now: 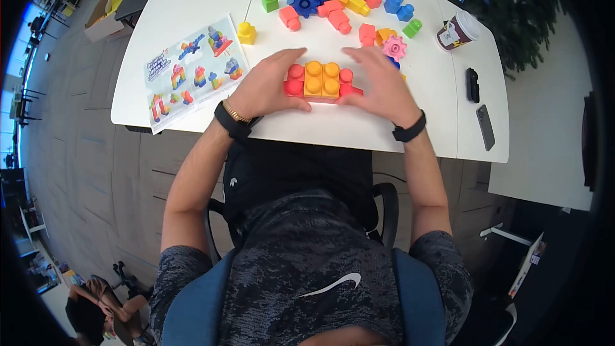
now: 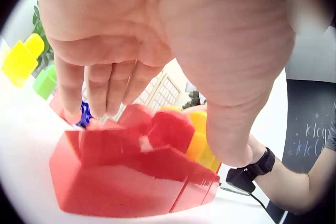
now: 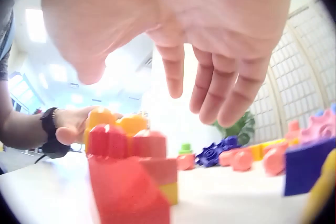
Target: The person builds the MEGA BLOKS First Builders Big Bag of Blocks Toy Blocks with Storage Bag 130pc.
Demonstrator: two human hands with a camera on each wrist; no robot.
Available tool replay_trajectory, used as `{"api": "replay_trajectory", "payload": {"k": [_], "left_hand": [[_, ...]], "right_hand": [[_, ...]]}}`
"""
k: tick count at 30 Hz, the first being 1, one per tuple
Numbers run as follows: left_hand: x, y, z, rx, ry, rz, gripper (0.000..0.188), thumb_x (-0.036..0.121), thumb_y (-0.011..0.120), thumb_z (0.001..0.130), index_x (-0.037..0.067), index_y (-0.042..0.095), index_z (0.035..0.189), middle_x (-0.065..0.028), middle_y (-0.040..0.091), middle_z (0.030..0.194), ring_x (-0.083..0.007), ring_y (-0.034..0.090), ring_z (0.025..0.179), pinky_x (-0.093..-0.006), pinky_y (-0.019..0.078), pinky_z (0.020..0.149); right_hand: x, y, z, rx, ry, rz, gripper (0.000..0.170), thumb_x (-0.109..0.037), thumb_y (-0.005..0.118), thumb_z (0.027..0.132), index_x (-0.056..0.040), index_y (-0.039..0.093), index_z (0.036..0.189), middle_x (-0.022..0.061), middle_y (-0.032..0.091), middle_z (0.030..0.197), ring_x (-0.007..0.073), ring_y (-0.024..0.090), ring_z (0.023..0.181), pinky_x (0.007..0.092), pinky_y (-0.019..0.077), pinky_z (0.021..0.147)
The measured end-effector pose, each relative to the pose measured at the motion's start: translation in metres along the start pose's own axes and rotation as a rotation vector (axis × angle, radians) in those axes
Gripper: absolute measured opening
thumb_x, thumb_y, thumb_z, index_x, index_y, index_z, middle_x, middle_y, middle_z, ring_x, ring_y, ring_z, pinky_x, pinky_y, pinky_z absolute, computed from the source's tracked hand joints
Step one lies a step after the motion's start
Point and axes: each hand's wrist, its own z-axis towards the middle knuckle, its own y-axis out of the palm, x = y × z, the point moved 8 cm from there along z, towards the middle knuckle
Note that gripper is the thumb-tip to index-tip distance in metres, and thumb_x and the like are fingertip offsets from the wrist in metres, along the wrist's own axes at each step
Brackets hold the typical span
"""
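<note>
A built stack of toy blocks stands on the table between my two hands. It has red blocks [image 1: 294,80] at its ends and a yellow-orange block [image 1: 321,82] on top in the middle. My left hand [image 1: 266,83] is at its left end, fingers extended past the far side and thumb toward the near side. In the left wrist view the fingers reach over the red block [image 2: 131,174], palm off it. My right hand [image 1: 387,86] curves around the right end with its fingers apart. The right wrist view shows this hand above a sloped red block [image 3: 126,190], nothing in its grasp.
Loose blocks lie at the back, among them a blue gear [image 1: 305,4], a pink gear [image 1: 394,47] and a green block [image 1: 270,0]. A yellow block [image 1: 246,33] stands beside a picture sheet [image 1: 192,77]. A lidded cup [image 1: 456,31] and a phone [image 1: 485,127] are at right.
</note>
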Motion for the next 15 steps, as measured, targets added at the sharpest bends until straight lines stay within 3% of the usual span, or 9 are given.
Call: {"api": "replay_trajectory", "payload": {"k": [1, 2, 3, 5, 7, 9, 13, 15], "left_hand": [[0.006, -0.01, -0.007, 0.126, 0.054, 0.069, 0.092, 0.038, 0.099, 0.065, 0.0, 0.061, 0.14, -0.0239, 0.068, 0.133, -0.0398, 0.067, 0.121, -0.0431, 0.0545, 0.104], [0.007, -0.017, -0.013, 0.12, -0.008, 0.048, 0.095, 0.042, 0.099, 0.065, 0.0, 0.06, 0.141, -0.0232, 0.065, 0.139, -0.0408, 0.064, 0.126, -0.0448, 0.052, 0.108], [0.01, -0.021, -0.02, 0.116, -0.006, 0.045, 0.095, 0.042, 0.099, 0.065, 0.0, 0.06, 0.141, -0.0232, 0.065, 0.139, -0.0408, 0.064, 0.126, -0.0448, 0.052, 0.108], [0.013, -0.03, -0.032, 0.136, -0.017, 0.015, 0.087, 0.038, 0.097, 0.07, 0.0, 0.061, 0.139, -0.0223, 0.067, 0.136, -0.0401, 0.065, 0.125, -0.0449, 0.0522, 0.106], [0.019, -0.032, -0.048, 0.2, -0.05, -0.064, 0.059, 0.027, 0.094, 0.078, 0.0, 0.07, 0.125, -0.0202, 0.073, 0.122, -0.0365, 0.071, 0.114, -0.0409, 0.0563, 0.097], [0.029, -0.027, -0.061, 0.178, -0.083, -0.146, 0.045, 0.021, 0.092, 0.081, 0.001, 0.075, 0.117, -0.0159, 0.077, 0.113, -0.0302, 0.075, 0.103, -0.0383, 0.0584, 0.092], [0.05, -0.013, -0.071, 0.152, -0.072, -0.272, 0.031, 0.015, 0.089, 0.083, 0.001, 0.078, 0.109, -0.0134, 0.079, 0.103, -0.0274, 0.077, 0.094, -0.0362, 0.0594, 0.087], [0.062, -0.005, -0.067, 0.076, -0.076, -0.321, 0.026, 0.012, 0.087, 0.085, 0.002, 0.079, 0.107, -0.0121, 0.08, 0.1, -0.0255, 0.077, 0.091, -0.0353, 0.06, 0.085]], "right_hand": [[0.016, -0.019, -0.008, 0.144, 0.118, -0.011, 0.062, -0.035, 0.094, 0.075, -0.0037, 0.067, 0.122, 0.0156, 0.068, 0.114, 0.0325, 0.068, 0.106, 0.0411, 0.057, 0.09], [0.032, -0.038, -0.021, 0.285, 0.238, -0.022, 0.056, -0.033, 0.092, 0.078, -0.0048, 0.069, 0.12, 0.0149, 0.068, 0.113, 0.0321, 0.068, 0.107, 0.0409, 0.0569, 0.09], [0.042, -0.049, -0.033, 0.302, 0.307, -0.145, 0.044, -0.026, 0.088, 0.082, -0.0057, 0.072, 0.118, 0.014, 0.068, 0.114, 0.0325, 0.068, 0.108, 0.0398, 0.0574, 0.091], [0.059, -0.049, -0.057, 0.126, 0.47, -0.386, 0.046, -0.02, 0.087, 0.083, -0.0064, 0.071, 0.125, 0.0153, 0.068, 0.121, 0.034, 0.069, 0.107, 0.0396, 0.0583, 0.091], [0.057, -0.036, -0.075, 0.098, 0.453, -0.393, 0.049, -0.017, 0.086, 0.083, -0.0061, 0.069, 0.128, 0.0168, 0.067, 0.123, 0.0349, 0.069, 0.107, 0.0398, 0.0586, 0.092], [0.058, -0.023, -0.091, 0.071, 0.439, -0.398, 0.052, -0.015, 0.085, 0.083, -0.0057, 0.068, 0.131, 0.0183, 0.066, 0.126, 0.0359, 0.069, 0.107, 0.04, 0.0589, 0.093], [0.06, -0.029, -0.105, 0.114, 0.537, -0.23, 0.059, -0.012, 0.086, 0.082, -0.0009, 0.064, 0.135, 0.0222, 0.064, 0.129, 0.0365, 0.069, 0.109, 0.0416, 0.0591, 0.094], [0.063, -0.028, -0.108, 0.045, 0.723, 0.007, 0.055, -0.011, 0.085, 0.085, 0.0003, 0.065, 0.135, 0.018, 0.065, 0.132, 0.0286, 0.07, 0.109, 0.0388, 0.0592, 0.092]]}}
